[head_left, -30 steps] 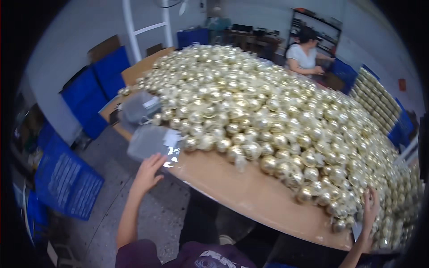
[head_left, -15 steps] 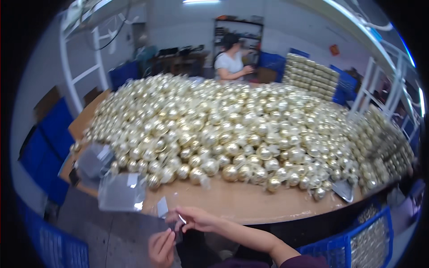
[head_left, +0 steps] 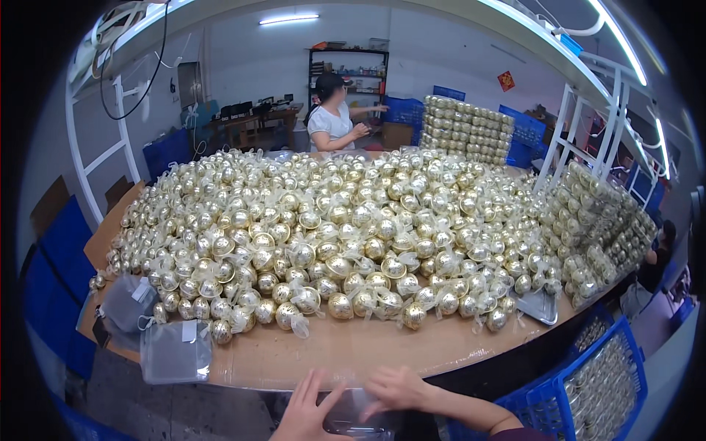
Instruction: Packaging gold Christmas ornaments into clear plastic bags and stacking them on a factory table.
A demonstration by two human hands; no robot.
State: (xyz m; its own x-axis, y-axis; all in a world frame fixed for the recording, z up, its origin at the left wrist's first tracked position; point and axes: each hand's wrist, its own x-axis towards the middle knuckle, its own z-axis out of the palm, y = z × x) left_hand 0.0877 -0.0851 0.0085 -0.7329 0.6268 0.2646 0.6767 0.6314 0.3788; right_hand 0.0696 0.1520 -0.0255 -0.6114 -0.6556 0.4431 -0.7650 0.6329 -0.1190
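Observation:
A clear plastic bag (head_left: 351,417) spans the gap between my hands at the table's front edge; its lower part runs out of view. My left hand (head_left: 305,413) has its fingers stretched and spread against the bag's left side. At its right side, my right hand (head_left: 397,388) is closed on the plastic, fingers curled and thumb pointing down. Beyond both hands, a big heap of gold balls (head_left: 338,264) covers the table, many with pale translucent ribbon or wrapping. A stack of flat clear bags (head_left: 175,360) lies at the table's front left.
More clear bags (head_left: 126,305) lie behind that stack. A small metal tray (head_left: 537,305) sits at the heap's right. Blue crates (head_left: 599,382) with packed balls stand lower right. Packed balls are stacked at the right (head_left: 603,228) and back (head_left: 467,128). A person (head_left: 332,121) stands across the table.
My hands have moved right and parted from a close pinch on the plastic. The left fingers have spread. The view has shifted, and the person opposite has an arm stretched out.

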